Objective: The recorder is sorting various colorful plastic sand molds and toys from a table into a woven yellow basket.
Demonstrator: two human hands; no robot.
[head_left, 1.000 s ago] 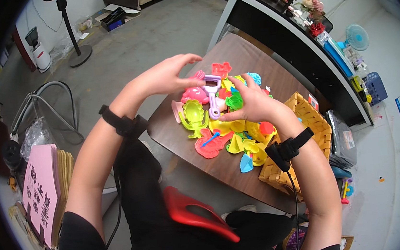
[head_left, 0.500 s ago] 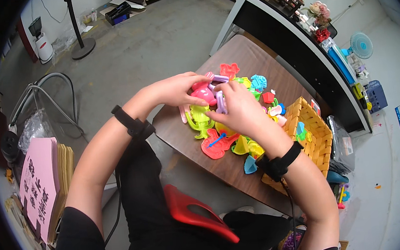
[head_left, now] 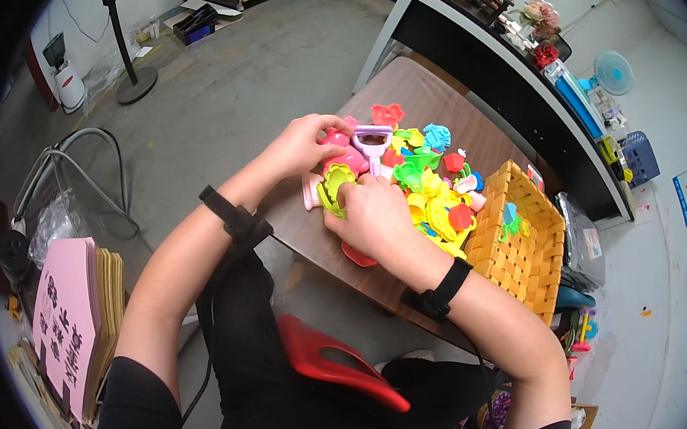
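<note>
Both hands in a heap of plastic toy moulds on the brown table.

Left hand pinches a pink mould; right hand curls round a yellow-green mould, near the heap's left edge. Light, stiff, smooth; best gripped by the rims.

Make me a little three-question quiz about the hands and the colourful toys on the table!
1. True or false: the woven yellow basket sits on the person's left side.
2. What does the left hand touch? A) a pink plastic piece B) the basket C) the floor fan
3. Fill in: the right hand rests on a yellow-green ____.

Key
1. False; it is to the right, at the edge of the brown table.
2. A
3. Plastic toy mould, with the purple-handled tool just beyond it.
</note>
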